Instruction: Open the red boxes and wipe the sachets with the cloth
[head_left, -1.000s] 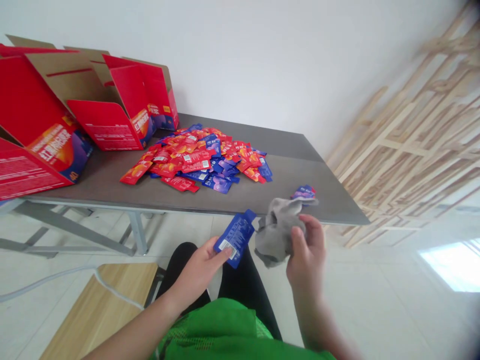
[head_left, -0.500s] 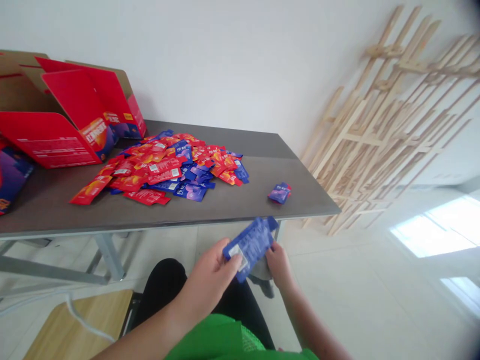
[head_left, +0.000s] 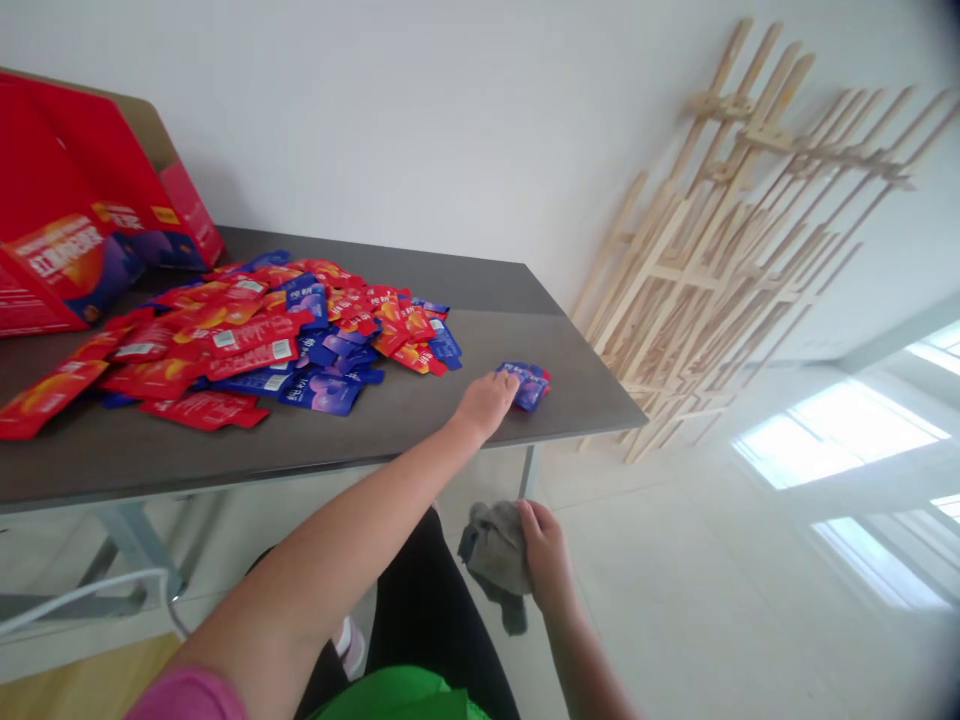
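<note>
My left hand (head_left: 486, 404) reaches over the table's front edge with its fingers closed on the left end of a blue packet (head_left: 529, 390). This packet lies on a small stack near the right end of the table, where a bit of red packet shows from underneath. In my right hand (head_left: 546, 555), below the table edge, a crumpled grey cloth (head_left: 498, 555) hangs from between thumb and fingers. To the left of my left hand spreads a big loose pile of red packets (head_left: 259, 328) and blue packets (head_left: 322, 390).
An open red carton (head_left: 67, 170) stands at the left on the dark table (head_left: 420, 440). A wall runs behind the table. Wooden easel-like frames (head_left: 697, 240) lean at the right. A white cable (head_left: 90, 588) and a wooden stool top (head_left: 90, 680) are at the lower left.
My left hand has carried the blue packet from in front of me up to the small stack on the table. My right hand has parted from the packet, holding the grey cloth. The view has shifted right.
</note>
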